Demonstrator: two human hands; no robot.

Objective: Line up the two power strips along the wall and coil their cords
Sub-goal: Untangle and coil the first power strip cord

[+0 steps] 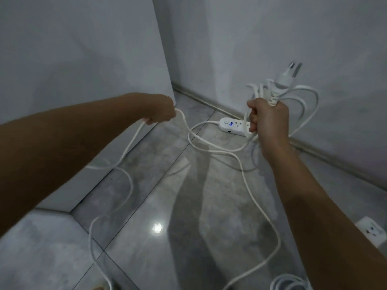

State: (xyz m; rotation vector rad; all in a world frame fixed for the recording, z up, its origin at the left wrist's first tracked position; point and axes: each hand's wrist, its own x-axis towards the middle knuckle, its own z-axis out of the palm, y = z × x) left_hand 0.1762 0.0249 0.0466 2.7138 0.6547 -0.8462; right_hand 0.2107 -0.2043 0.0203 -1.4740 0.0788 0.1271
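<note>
Gripping loops of limp, springy white cord [134,139] in right hand [270,120], pinching slack in left hand [161,111]; likely best held where loops cross.

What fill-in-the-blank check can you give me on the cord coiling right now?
The right hand grips a bundle of cord loops, with the ____ sticking up above it.
The left hand holds a single strand that trails down to the ____.
The power strip with the blue light lies along the foot of the ____.
Missing: plug; floor; wall.
</note>
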